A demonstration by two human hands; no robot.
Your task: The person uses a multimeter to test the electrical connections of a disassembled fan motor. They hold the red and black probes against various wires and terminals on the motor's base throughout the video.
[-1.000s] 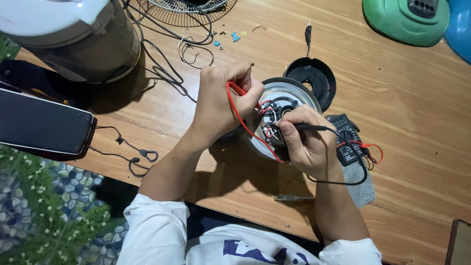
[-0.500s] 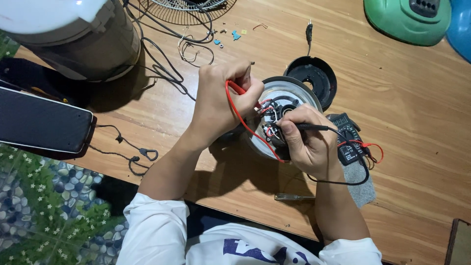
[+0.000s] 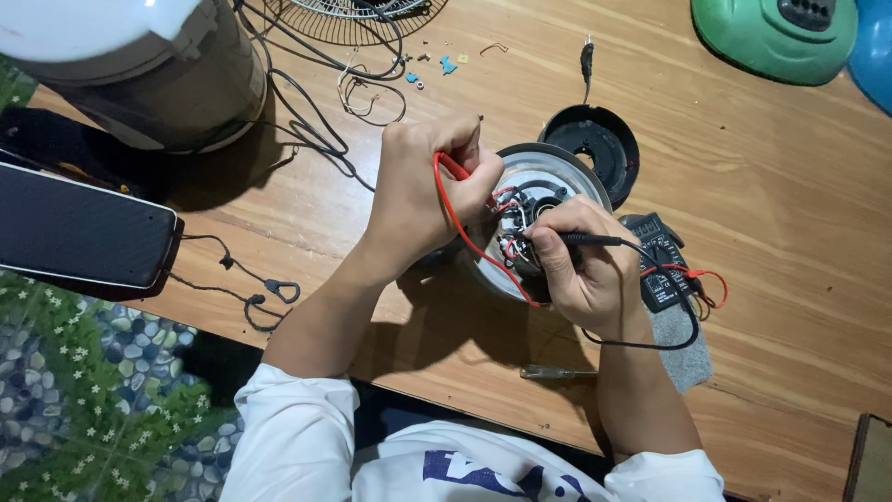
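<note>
A round metal appliance base (image 3: 557,177) with exposed wiring lies on the wooden table (image 3: 771,186). My left hand (image 3: 423,191) grips a red test probe (image 3: 452,167), its tip down among the wires. My right hand (image 3: 581,270) pinches a black test probe (image 3: 595,239) against the same wiring. Red and black leads run to a small black multimeter (image 3: 662,265) just right of my right hand, lying on a grey cloth (image 3: 683,349).
A black round cover (image 3: 595,139) sits behind the base. A screwdriver (image 3: 556,373) lies near the front edge. A large grey appliance (image 3: 139,74), black cables (image 3: 316,121), a fan grille (image 3: 358,14), a black device (image 3: 79,232) at left, green (image 3: 776,33) and blue (image 3: 873,51) housings at back right.
Both hands stay on the probes at the base; only slight shifts of the fingers show.
</note>
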